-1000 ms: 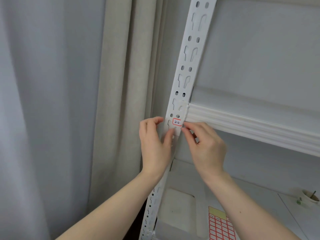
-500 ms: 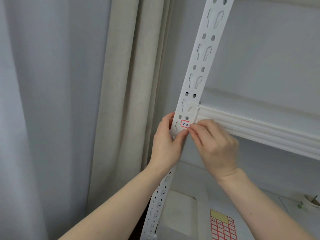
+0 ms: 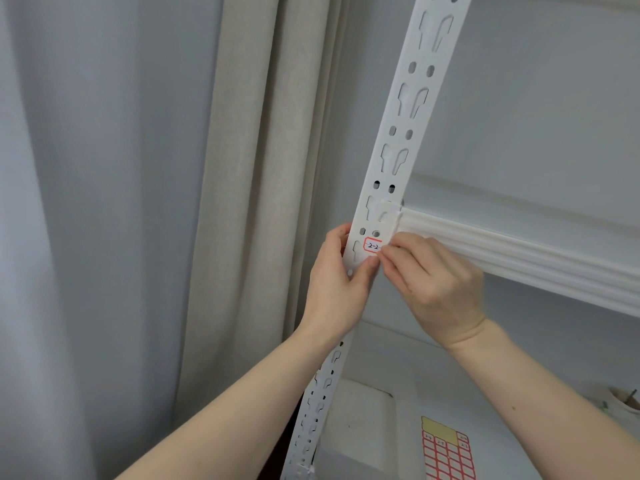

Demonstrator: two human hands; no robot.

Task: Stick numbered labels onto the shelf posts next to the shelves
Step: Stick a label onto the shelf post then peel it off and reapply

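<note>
A white perforated shelf post (image 3: 405, 133) runs from the top right down to the bottom middle. On it, just below where the white shelf edge (image 3: 519, 258) joins, sits a small red-bordered label (image 3: 372, 245) marked "2-2". My left hand (image 3: 337, 282) grips the post from the left, its thumb on the post's face just under the label. My right hand (image 3: 433, 282) presses its fingertips on the label's right edge, hiding that edge. A sheet of red-bordered labels (image 3: 446, 452) lies on the lower shelf.
Beige and grey curtains (image 3: 249, 202) hang close on the left of the post. A white box (image 3: 356, 431) lies on the lower shelf beside the label sheet. A small round cup (image 3: 625, 400) stands at the far right.
Both hands have closed in on the label: the left hand now wraps the post with its thumb under the label, and the right fingertips press its right edge. The view shifted left.
</note>
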